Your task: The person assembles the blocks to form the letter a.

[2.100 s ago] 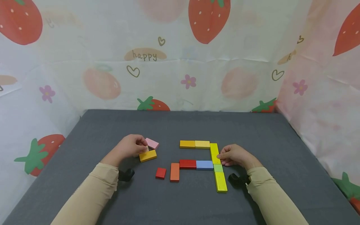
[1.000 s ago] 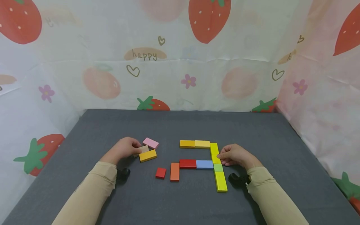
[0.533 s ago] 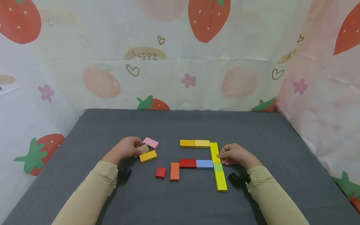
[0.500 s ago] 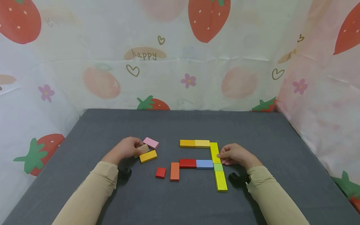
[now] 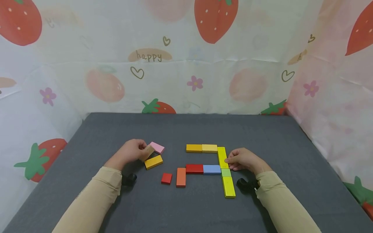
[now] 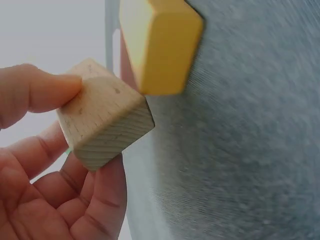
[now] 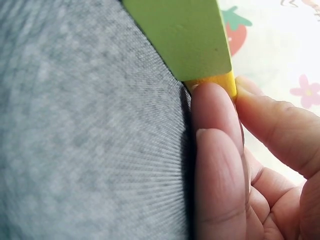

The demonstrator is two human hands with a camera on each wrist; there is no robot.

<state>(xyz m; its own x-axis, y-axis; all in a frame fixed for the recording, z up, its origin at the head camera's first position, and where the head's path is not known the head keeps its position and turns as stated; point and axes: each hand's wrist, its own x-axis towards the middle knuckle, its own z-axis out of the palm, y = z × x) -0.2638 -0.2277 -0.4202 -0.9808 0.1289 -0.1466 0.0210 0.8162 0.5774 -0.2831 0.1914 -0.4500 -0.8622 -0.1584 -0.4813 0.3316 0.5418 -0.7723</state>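
Note:
My left hand (image 5: 132, 151) pinches a plain wooden block (image 6: 107, 112) between thumb and fingers, tilted and raised off the table. Just beside it on the cloth lie an orange-yellow block (image 5: 153, 162) and a pink block (image 5: 157, 148). My right hand (image 5: 246, 160) holds the upper yellow block (image 5: 221, 154), thumb on its top and fingertips along its right side. A green block (image 5: 225, 172) touches that block's near end, with another yellow block (image 5: 229, 187) below the green one.
An amber block (image 5: 194, 148) and a pale yellow block (image 5: 209, 149) form the back row. Red (image 5: 194, 169) and blue blocks (image 5: 212, 169) join in a middle row. An orange block (image 5: 181, 177) adjoins its left end; a small red block (image 5: 166, 178) lies apart.
The wooden block, lying behind the orange-yellow block a second ago, is now lifted and tilted in my left hand. The pink block has shifted slightly. My right hand stays put.

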